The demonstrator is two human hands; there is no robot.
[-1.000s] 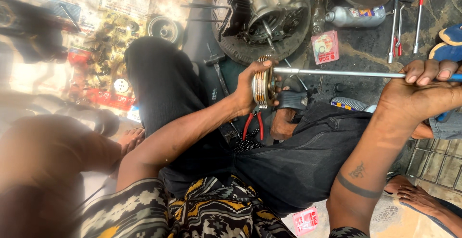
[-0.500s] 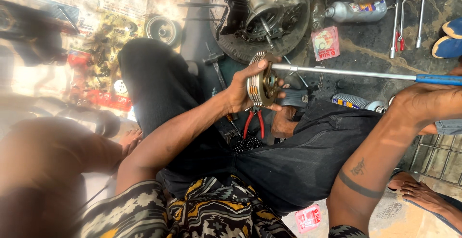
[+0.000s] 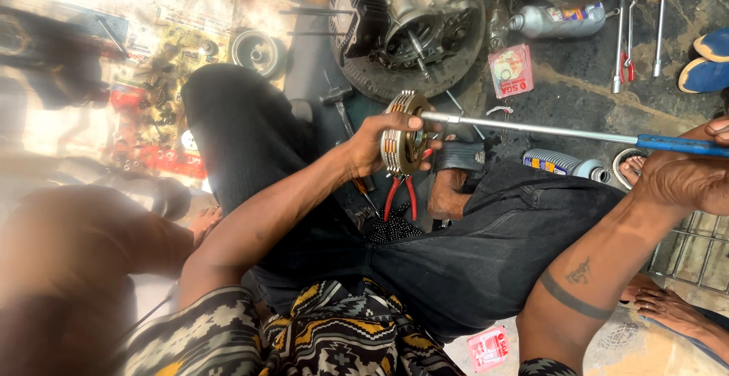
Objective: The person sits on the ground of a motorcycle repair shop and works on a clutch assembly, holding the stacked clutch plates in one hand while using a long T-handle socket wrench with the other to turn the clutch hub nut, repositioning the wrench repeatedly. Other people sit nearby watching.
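Note:
My left hand [image 3: 373, 142] grips a round stacked clutch pack [image 3: 402, 134] of metal and brown discs, held above my lap. A long steel wrench [image 3: 547, 130] with a blue handle has its tip set into the middle of the pack. My right hand [image 3: 683, 178] holds that blue handle at the right edge of the view. An engine [image 3: 414, 7] sits in a round pan [image 3: 467, 64] just beyond the pack. Red-handled pliers [image 3: 399, 197] lie on the floor below it.
Grey bottles [image 3: 558, 17] [image 3: 566, 165], red-topped T-handle wrenches [image 3: 661, 11], a small red packet [image 3: 510, 68] and blue shoes [image 3: 706, 61] lie on the dark floor. Several small parts [image 3: 163, 95] are spread on paper at left. Another person's bare foot [image 3: 668, 308] rests at lower right.
The view has shifted a little. My right hand and the wrench handle have dropped slightly lower on the right; my left hand keeps its grip on the clutch pack.

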